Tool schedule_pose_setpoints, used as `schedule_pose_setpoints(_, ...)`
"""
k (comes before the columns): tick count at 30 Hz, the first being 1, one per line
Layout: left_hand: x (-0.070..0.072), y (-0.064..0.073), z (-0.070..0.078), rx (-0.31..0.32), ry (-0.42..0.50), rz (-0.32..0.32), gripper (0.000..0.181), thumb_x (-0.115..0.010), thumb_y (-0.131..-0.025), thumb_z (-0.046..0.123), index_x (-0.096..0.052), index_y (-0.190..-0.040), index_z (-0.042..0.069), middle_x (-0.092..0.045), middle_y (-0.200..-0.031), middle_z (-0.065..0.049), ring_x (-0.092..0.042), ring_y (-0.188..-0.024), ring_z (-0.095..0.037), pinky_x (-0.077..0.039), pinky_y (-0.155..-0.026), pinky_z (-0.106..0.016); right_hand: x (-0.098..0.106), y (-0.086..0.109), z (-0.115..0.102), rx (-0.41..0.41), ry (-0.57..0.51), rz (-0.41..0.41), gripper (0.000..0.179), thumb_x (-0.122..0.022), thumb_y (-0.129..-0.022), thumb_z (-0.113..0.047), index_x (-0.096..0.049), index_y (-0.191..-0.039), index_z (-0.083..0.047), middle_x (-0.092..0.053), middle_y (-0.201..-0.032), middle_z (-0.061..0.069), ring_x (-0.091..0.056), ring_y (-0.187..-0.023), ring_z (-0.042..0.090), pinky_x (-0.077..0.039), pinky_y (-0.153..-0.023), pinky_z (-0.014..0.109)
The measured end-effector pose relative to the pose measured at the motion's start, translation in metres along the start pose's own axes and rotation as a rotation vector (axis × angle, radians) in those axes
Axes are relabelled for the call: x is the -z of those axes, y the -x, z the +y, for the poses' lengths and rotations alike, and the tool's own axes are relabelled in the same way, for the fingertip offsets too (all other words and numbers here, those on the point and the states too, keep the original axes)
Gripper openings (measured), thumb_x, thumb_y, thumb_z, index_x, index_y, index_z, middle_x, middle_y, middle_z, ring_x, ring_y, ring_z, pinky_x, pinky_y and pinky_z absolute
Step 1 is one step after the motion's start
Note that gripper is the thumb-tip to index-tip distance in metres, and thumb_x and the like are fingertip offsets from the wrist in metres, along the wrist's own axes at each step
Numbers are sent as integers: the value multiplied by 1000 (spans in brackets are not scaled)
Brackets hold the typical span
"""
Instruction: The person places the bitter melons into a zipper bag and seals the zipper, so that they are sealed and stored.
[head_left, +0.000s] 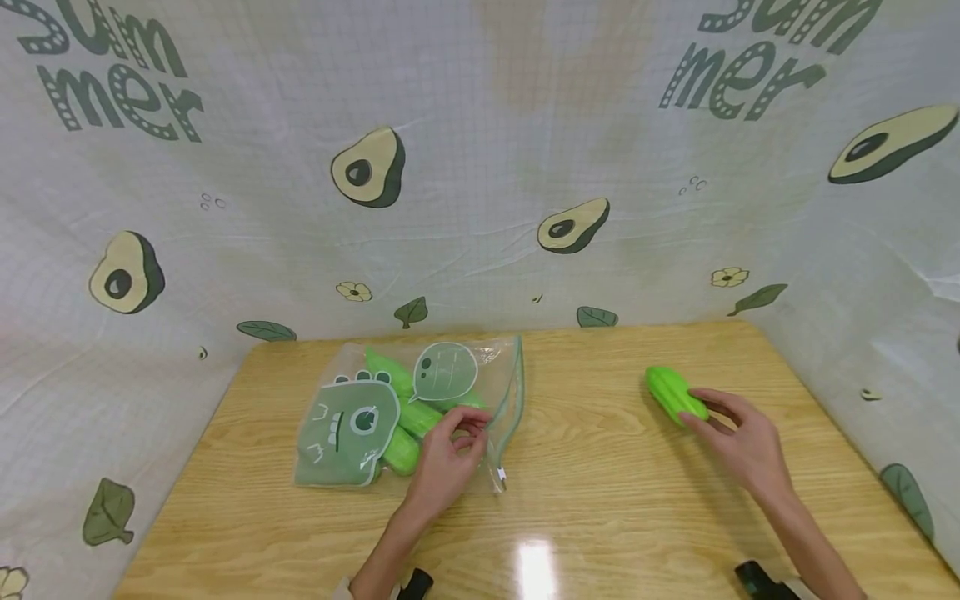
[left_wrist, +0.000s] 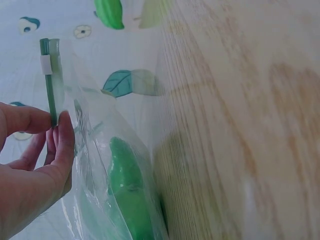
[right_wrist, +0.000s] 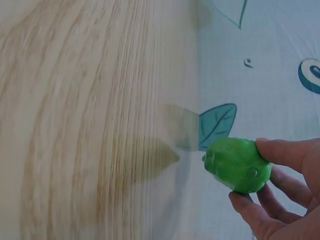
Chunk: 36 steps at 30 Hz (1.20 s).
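Note:
My left hand (head_left: 450, 467) pinches the green-edged opening of a clear zip bag (head_left: 491, 358) between thumb and fingers. The bag lies on the table with a green cartoon monster printed on it, and several long green vegetables (head_left: 401, 450) show through the plastic. A white slider (left_wrist: 46, 65) sits on the zip strip, beyond the fingers in the left wrist view. Over the right part of the table, my right hand (head_left: 742, 442) holds a bright green, ridged, bumpy vegetable (right_wrist: 235, 165) by its near end, thumb on one side and fingers on the other.
A light wooden table (head_left: 585, 500) spreads under both hands. Behind and at the sides hangs a pale cloth (head_left: 465, 167) printed with avocados, leaves and lettering; it meets the table's back edge. Dark wrist straps show at the bottom of the head view.

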<state>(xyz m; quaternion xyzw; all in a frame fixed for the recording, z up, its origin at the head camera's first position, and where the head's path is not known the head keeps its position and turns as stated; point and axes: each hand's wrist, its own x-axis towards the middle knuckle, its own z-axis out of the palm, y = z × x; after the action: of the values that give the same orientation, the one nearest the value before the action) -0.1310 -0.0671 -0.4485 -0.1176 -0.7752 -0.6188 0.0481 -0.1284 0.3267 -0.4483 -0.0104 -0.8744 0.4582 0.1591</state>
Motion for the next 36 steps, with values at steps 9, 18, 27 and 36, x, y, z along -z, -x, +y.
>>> schedule_pose_setpoints(9,-1,-1,0,5,-4,-2,21,-66,-92,-9,-69,-109,3,-68,-104,-10,-62,-95,-23,-59,-84,-29,-10,-2,-9,32,6,-29,44,-79,-92,-13,-65,-129,5,-59,-127,15,-48,-107,-17,-48,-84,4)
schedule_pose_setpoints(18,-2,-1,1,9,-6,-3,21,-66,-91,-9,-69,-108,3,-68,-104,-10,-63,-94,-22,-59,-83,-28,-18,-1,-21,67,-24,-67,40,-77,-93,-11,-65,-128,4,-59,-128,20,-49,-109,-16,-49,-87,6)
schedule_pose_setpoints(27,-2,-1,-1,6,-7,2,21,-66,-91,-9,-69,-108,3,-69,-103,-10,-63,-94,-22,-58,-83,-27,-28,2,-32,84,-42,-96,38,-77,-93,-8,-66,-128,3,-59,-127,19,-49,-110,-15,-49,-87,6)
schedule_pose_setpoints(36,-2,0,-1,14,-9,5,21,-66,-91,-8,-70,-108,4,-69,-104,-8,-63,-95,-22,-59,-84,-28,-39,3,-40,124,-79,-121,35,-76,-93,-7,-67,-126,1,-61,-126,18,-52,-111,-13,-50,-89,9)
